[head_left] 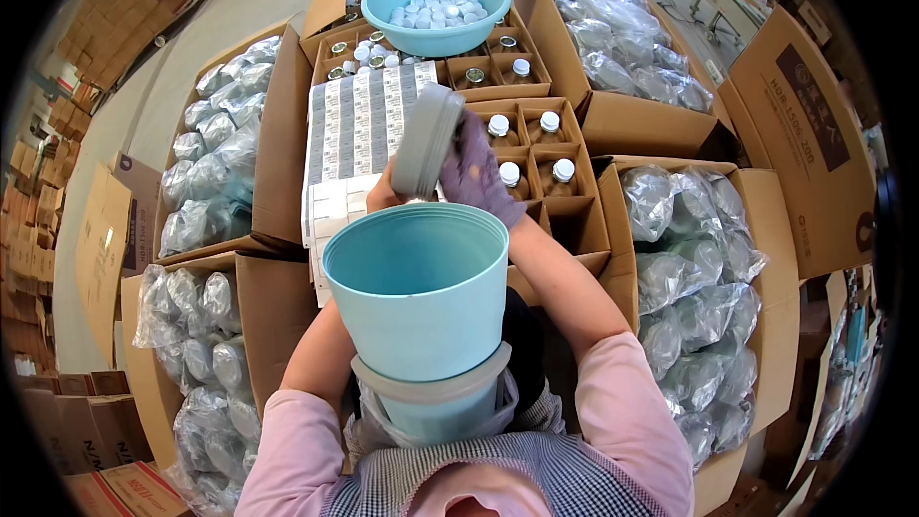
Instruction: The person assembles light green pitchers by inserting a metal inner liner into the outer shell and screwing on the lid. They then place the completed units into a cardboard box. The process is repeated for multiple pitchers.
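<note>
In front of me, my left hand (383, 193) and my right hand (483, 170), in a purple-grey glove, hold a grey round ridged piece (428, 139) tilted on edge. The piece looks like a lid or a bin's rim ring. It partly hides my left hand's fingers. Just below stands an open light-blue bucket (416, 316), its inside bare as far as I can see. Under it is a second blue bucket (440, 412) with a grey rim and a plastic liner, between my arms.
Beyond my hands, a divided carton (586, 158) holds bottles with white caps (563, 169). Label sheets (359, 120) lie left of it. A blue basin (369, 5) of white caps stands behind. Cartons of bagged bottles (215, 148) flank both sides, with an upright flap (814, 153) at right.
</note>
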The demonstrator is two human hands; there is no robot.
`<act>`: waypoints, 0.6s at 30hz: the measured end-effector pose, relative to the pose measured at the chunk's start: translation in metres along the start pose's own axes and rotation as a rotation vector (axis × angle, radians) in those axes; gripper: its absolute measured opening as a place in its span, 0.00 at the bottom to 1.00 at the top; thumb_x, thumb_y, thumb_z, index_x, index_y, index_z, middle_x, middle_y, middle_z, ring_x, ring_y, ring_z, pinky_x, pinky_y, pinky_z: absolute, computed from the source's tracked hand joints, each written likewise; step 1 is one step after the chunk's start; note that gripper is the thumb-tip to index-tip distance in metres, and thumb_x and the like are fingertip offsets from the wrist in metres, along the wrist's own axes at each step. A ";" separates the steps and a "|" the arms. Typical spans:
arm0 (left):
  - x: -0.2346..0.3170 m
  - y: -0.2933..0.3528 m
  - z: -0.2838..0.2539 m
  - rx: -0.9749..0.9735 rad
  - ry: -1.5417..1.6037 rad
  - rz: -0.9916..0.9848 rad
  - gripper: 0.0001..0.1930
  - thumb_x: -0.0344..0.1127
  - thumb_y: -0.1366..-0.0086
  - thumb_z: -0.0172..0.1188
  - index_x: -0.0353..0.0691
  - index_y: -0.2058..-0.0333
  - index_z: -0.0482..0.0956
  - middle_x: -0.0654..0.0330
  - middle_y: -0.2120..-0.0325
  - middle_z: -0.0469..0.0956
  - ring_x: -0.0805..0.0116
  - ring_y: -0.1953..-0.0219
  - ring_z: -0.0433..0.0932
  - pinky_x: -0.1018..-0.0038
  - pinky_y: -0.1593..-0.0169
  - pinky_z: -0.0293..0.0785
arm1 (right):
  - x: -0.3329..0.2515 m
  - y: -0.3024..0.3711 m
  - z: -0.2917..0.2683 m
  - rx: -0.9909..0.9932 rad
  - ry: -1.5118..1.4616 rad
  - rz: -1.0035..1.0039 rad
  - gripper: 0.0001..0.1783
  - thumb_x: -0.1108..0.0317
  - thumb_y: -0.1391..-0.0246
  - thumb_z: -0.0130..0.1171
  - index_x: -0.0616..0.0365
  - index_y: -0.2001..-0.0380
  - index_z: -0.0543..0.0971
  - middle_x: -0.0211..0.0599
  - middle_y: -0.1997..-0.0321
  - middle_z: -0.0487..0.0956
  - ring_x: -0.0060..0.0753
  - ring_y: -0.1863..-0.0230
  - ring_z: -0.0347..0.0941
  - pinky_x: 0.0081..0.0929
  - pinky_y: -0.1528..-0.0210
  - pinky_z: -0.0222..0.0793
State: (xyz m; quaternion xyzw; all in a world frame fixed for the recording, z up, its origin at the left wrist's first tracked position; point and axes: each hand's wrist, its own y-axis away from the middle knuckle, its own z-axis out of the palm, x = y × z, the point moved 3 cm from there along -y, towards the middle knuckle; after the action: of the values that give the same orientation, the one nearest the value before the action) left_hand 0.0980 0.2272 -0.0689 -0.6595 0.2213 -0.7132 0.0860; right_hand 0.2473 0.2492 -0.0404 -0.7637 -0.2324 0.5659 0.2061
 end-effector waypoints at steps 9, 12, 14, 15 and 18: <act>0.009 0.002 -0.001 -0.127 0.202 -0.181 0.37 0.28 0.44 0.68 0.35 0.36 0.63 0.52 0.52 0.78 0.62 0.53 0.80 0.71 0.51 0.77 | -0.027 -0.007 -0.013 -0.046 0.147 -0.072 0.38 0.56 0.45 0.59 0.62 0.37 0.58 0.66 0.43 0.66 0.66 0.41 0.63 0.47 0.38 0.61; 0.000 0.005 -0.001 -0.116 0.101 -0.191 0.38 0.30 0.41 0.67 0.36 0.34 0.60 0.52 0.45 0.73 0.66 0.47 0.77 0.73 0.50 0.79 | -0.008 0.002 -0.007 -0.029 -0.080 0.047 0.34 0.56 0.42 0.57 0.61 0.37 0.60 0.54 0.41 0.69 0.51 0.39 0.66 0.41 0.38 0.63; 0.030 0.000 0.019 -0.203 -0.178 0.036 0.41 0.34 0.41 0.68 0.40 0.32 0.58 0.49 0.39 0.66 0.59 0.40 0.70 0.64 0.43 0.73 | 0.012 0.011 -0.010 -0.035 -0.264 0.076 0.30 0.57 0.39 0.56 0.60 0.39 0.63 0.47 0.42 0.72 0.40 0.40 0.69 0.36 0.39 0.66; 0.042 0.002 0.021 -0.176 -0.444 0.162 0.42 0.35 0.43 0.70 0.40 0.32 0.58 0.46 0.37 0.64 0.56 0.37 0.67 0.60 0.40 0.70 | 0.007 0.009 -0.011 -0.051 -0.254 0.002 0.29 0.57 0.38 0.55 0.60 0.39 0.64 0.46 0.43 0.72 0.39 0.42 0.70 0.34 0.42 0.69; 0.065 0.000 0.019 -0.106 -0.499 0.151 0.38 0.39 0.44 0.71 0.37 0.37 0.64 0.46 0.42 0.70 0.53 0.40 0.71 0.58 0.39 0.70 | -0.019 0.001 -0.019 -0.108 0.012 -0.141 0.28 0.58 0.38 0.55 0.60 0.39 0.65 0.49 0.44 0.72 0.41 0.46 0.73 0.33 0.48 0.74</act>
State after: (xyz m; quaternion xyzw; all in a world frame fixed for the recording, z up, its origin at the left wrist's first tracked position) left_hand 0.1087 0.1961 -0.0097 -0.8002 0.2789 -0.5074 0.1562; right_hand 0.2613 0.2361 -0.0216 -0.7590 -0.3145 0.5319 0.2052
